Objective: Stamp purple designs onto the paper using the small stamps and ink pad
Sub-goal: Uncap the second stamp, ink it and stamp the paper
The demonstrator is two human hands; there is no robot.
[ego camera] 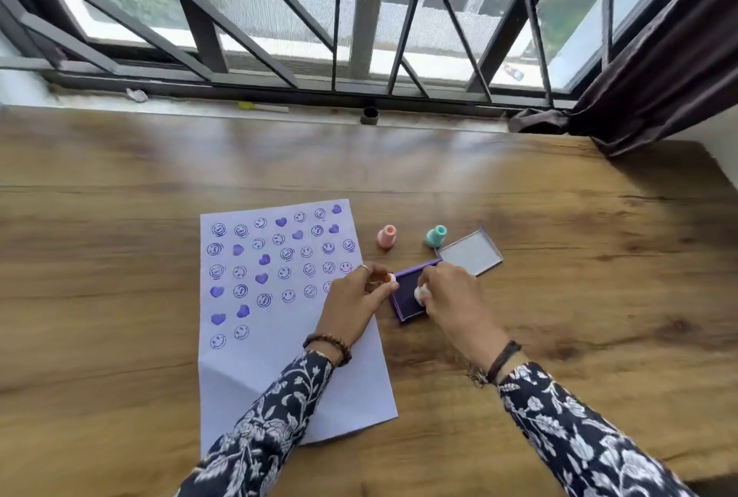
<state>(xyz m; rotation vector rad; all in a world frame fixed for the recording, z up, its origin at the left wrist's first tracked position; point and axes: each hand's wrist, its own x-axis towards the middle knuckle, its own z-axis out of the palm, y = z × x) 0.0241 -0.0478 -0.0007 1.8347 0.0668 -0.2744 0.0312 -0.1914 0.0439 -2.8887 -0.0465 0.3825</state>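
Note:
A white sheet of paper [279, 360] lies on the wooden table, its upper half covered with purple smiley and heart prints. To its right sits the open purple ink pad [407, 293]. My left hand [355, 307] holds a small orange-tipped stamp [388, 279] at the pad's left edge. My right hand [451, 297] pinches a small white stamp [420, 293] down on the ink surface. A pink stamp [386, 236] and a teal stamp [436, 236] stand upright behind the pad.
The pad's clear lid [471, 253] lies open behind and right of the pad. Beyond the table [579, 257] runs a window sill holding a yellow-capped marker [261, 107] and a small dark cap [369, 115]. A dark curtain [655, 89] hangs at the right.

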